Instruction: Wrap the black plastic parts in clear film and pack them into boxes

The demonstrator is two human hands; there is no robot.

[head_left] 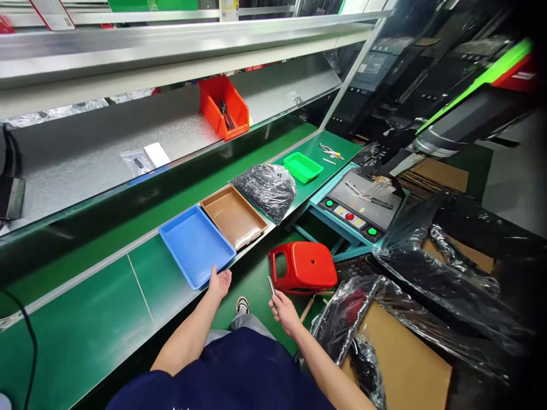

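Note:
My right hand (285, 310) is closed around a slim silver tool (272, 286), whose narrow end points up and away from me. Its exact kind is too small to make out. Beside the front corner of a blue tray (196, 245), my left hand (220, 283) is loosely open, thumb apart from the fingers, with nothing visible in it. Whether it touches the tray's rim I cannot tell. A brown tray (233, 216) sits right against the blue one on the green bench. Behind it lies a clear bag of black parts (267, 191).
A small green tray (303, 167) and pliers-like tools (331, 151) lie farther along the bench. An orange bin (224, 108) sits on the shelf. A red stool (303, 266) stands below a machine with buttons (349, 216). Plastic-wrapped cardboard (405, 353) is at right.

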